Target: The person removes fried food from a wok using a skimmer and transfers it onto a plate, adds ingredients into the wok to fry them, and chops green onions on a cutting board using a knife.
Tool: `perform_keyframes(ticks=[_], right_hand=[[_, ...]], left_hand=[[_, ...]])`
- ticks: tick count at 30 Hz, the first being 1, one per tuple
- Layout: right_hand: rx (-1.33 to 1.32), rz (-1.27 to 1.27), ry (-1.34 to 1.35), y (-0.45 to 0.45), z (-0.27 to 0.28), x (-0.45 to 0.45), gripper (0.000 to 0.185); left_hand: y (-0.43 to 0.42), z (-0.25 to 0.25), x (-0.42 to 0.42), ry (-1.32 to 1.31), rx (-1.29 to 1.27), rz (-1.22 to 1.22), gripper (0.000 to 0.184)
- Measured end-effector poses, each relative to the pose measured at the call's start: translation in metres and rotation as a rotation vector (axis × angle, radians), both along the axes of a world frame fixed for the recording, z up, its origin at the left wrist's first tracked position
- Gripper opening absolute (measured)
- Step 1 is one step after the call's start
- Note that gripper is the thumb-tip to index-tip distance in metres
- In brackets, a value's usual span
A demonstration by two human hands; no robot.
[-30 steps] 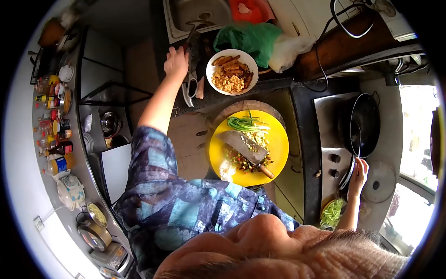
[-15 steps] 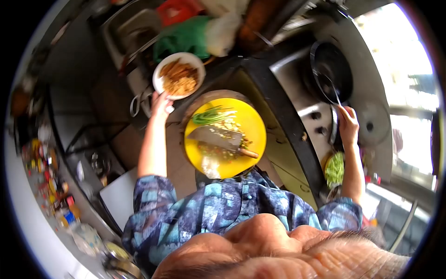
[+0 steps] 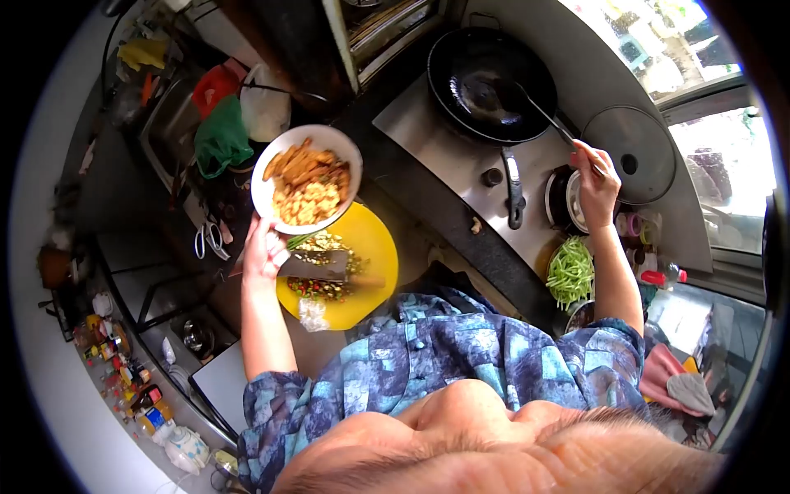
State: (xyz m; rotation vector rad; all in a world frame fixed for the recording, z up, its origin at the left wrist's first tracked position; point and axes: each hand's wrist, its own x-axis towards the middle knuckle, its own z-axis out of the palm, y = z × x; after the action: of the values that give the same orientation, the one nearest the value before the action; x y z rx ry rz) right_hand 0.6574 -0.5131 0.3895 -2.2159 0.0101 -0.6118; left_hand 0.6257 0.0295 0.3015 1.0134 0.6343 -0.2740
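My left hand (image 3: 267,249) grips the near-left rim of a white bowl (image 3: 355,169). Inside it are browned fried strips (image 3: 306,169) and yellow, egg-like pieces (image 3: 300,202). My right hand (image 3: 599,185) is closed around a long-handled metal cooking utensil (image 3: 543,114). Its far end reaches into a black wok (image 3: 461,70), where its shape is unclear. The wok sits on the stove, a dark shine at its bottom. Below the bowl, a cleaver (image 3: 317,267) lies on a yellow cutting board (image 3: 380,235), among chopped vegetables (image 3: 317,290) and a small white heap (image 3: 313,314).
The steel stovetop (image 3: 436,140) has a knob (image 3: 492,176) and a lidded pot (image 3: 561,199). Shredded green vegetable (image 3: 570,272) stands at its near end. A glass lid (image 3: 629,152) leans by the wall. Scissors (image 3: 212,239) and a green bag (image 3: 222,136) are at left.
My view has turned toward the stove, so the wok sits nearer the middle. The bowl has come rightward relative to the board, now overlapping its upper edge. Both hands keep their holds.
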Motion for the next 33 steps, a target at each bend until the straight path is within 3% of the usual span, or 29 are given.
perform_keyframes(ticks=[3, 6, 10, 12, 16, 23, 31, 33], right_hand=[[0.230, 0.002, -0.035, -0.043, 0.020, -0.005, 0.018], [0.480, -0.061, -0.025, -0.070, 0.045, -0.021, 0.022], [0.889, -0.058, 0.070, -0.099, 0.057, -0.003, 0.027], [0.951, 0.004, 0.148, -0.097, 0.061, 0.020, 0.028], [0.918, 0.160, 0.216, -0.092, 0.071, 0.067, 0.026], [0.613, 0.293, 0.340, -0.097, 0.106, 0.119, 0.025], [0.130, 0.321, 0.085, -0.057, 0.085, 0.131, 0.014], [0.256, 0.280, 0.061, -0.059, 0.086, 0.123, 0.014]], left_hand=[[-0.109, 0.045, 0.055, -0.120, 0.094, -0.081, 0.042], [-0.181, 0.057, 0.110, -0.134, 0.181, -0.290, 0.028], [-0.268, 0.037, 0.184, -0.186, 0.346, -0.436, 0.040], [-0.288, 0.028, 0.214, -0.198, 0.452, -0.492, 0.042], [-0.313, 0.030, 0.252, -0.228, 0.564, -0.553, 0.046], [-0.332, 0.044, 0.277, -0.211, 0.688, -0.627, 0.051], [-0.319, 0.077, 0.295, -0.166, 0.747, -0.694, 0.057], [-0.323, 0.078, 0.296, -0.126, 0.723, -0.710, 0.059]])
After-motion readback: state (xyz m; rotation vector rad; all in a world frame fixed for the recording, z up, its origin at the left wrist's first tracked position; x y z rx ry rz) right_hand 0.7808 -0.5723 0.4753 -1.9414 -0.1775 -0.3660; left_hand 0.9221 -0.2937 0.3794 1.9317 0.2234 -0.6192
